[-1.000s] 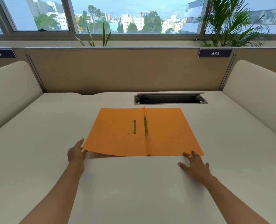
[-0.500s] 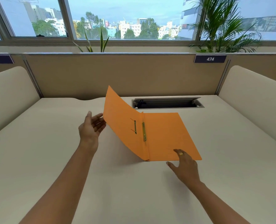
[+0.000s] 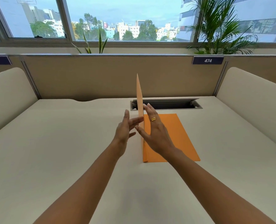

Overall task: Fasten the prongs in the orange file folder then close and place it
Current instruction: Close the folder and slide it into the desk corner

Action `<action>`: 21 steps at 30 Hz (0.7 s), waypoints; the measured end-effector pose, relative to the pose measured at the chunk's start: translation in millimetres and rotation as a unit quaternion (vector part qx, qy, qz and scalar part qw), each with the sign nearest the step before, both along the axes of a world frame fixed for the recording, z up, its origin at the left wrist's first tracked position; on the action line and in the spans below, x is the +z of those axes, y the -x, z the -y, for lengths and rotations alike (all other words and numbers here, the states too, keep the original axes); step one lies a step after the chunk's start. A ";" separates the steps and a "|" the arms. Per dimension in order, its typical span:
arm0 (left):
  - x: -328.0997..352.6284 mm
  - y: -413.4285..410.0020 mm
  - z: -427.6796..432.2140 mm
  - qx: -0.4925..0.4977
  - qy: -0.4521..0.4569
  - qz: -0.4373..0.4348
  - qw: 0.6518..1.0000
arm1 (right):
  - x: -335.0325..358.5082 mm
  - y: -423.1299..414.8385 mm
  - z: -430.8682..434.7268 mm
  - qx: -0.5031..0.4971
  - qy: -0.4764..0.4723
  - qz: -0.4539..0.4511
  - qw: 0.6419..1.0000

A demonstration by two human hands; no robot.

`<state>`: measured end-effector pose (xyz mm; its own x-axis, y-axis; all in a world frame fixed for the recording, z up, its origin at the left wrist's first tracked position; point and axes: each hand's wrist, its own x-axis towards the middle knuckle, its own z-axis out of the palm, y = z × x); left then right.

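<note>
The left hand (image 3: 125, 129), fingers spread and flat, presses against the outer face of the raised cover; the right hand (image 3: 155, 131), also flat and wearing a ring (image 3: 153, 119), rests its fingers on the inner face (neither grip curls around anything); between them the orange file folder (image 3: 179, 139) stands half closed, one cover upright, the other flat on the pale surface (image 3: 69, 151); behind it lies a cable slot (image 3: 171, 105), partly hidden by the upright cover.
</note>
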<state>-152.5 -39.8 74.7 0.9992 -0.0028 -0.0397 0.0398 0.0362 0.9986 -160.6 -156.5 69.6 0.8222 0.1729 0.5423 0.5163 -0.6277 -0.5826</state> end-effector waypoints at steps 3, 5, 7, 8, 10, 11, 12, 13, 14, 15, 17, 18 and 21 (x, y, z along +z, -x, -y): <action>-9.6 0.7 7.4 -0.031 -0.056 -0.002 0.998 | 4.2 -2.2 7.9 -0.009 -0.005 0.013 1.000; -16.9 0.5 11.6 -0.056 -0.091 0.002 0.994 | 5.4 -3.4 14.5 -0.011 -0.028 0.023 0.999; -24.9 -0.3 15.9 -0.090 -0.126 -0.001 0.988 | 4.8 -4.8 22.4 -0.025 -0.049 0.034 0.998; -29.7 -1.1 17.3 -0.111 -0.148 -0.004 0.983 | 4.1 -4.9 26.8 -0.039 -0.057 0.039 0.997; -38.3 -2.3 21.0 -0.151 -0.183 -0.014 0.971 | 1.3 -4.7 37.6 -0.074 -0.073 0.046 0.993; -43.3 -2.4 22.4 -0.164 -0.198 -0.019 0.966 | -1.1 -4.3 44.2 -0.094 -0.082 0.049 0.991; -48.1 -1.6 22.9 -0.172 -0.220 -0.018 0.960 | -3.9 -3.6 50.6 -0.114 -0.092 0.049 0.988; -53.8 -1.0 22.7 -0.181 -0.250 -0.010 0.951 | -7.1 -2.9 57.1 -0.135 -0.107 0.046 0.984; -59.8 -0.7 22.4 -0.194 -0.285 0.003 0.939 | -10.9 -2.5 64.2 -0.155 -0.123 0.040 0.979; -66.2 -0.6 21.8 -0.210 -0.324 0.013 0.922 | -15.1 -1.7 71.1 -0.174 -0.139 0.031 0.974; -77.6 -1.1 20.0 -0.243 -0.412 0.025 0.878 | -24.0 -0.6 84.5 -0.211 -0.165 0.014 0.963; -83.0 -2.0 19.4 -0.259 -0.451 0.028 0.854 | -28.6 0.0 91.2 -0.229 -0.171 0.008 0.958; -95.3 -2.1 18.3 -0.302 -0.512 0.035 0.803 | -42.9 1.5 109.2 -0.270 -0.193 -0.024 0.943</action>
